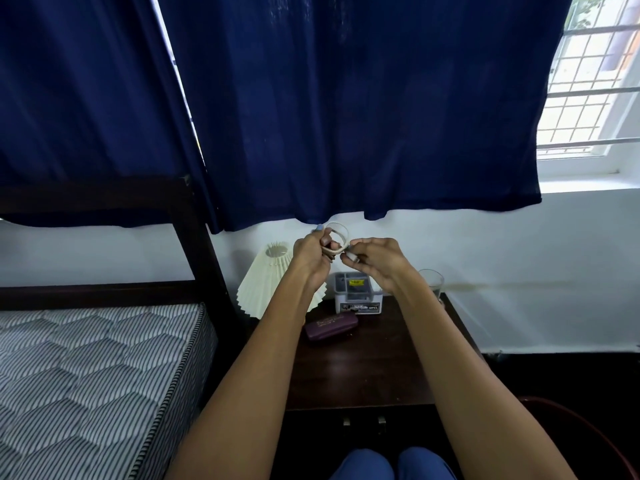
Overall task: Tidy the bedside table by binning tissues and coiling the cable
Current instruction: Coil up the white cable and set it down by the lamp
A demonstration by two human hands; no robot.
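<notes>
Above the bedside table (363, 368), raised in front of the dark blue curtain (346, 116), both hands work a white cable (341, 237) that is already gathered into a small loop. Left hand (310, 252) has its fingers curled round the bundled loops, pinching them together at roughly the nine o'clock side of the coil; right hand (375, 259) pinches the free end, where a pale plug shows between thumb and fingertips at about four o'clock from the loop. Neither hand is slack: each is closed on the cable. It looks light, thin and springy, so the loops will likely want to spring open unless the bundle stays pinched where the turns cross; the plug end is the stiffest part and the sensible place to guide the last turn or tuck. Down on the table stand a pleated lamp shade (273, 282) at ten o'clock, a small grey box (358, 296) at twelve, a drinking glass (433, 282) at two, and a maroon case (330, 325) nearer the middle. No tissues show on the tabletop. A reddish bin rim (581, 420) curves at five o'clock.
</notes>
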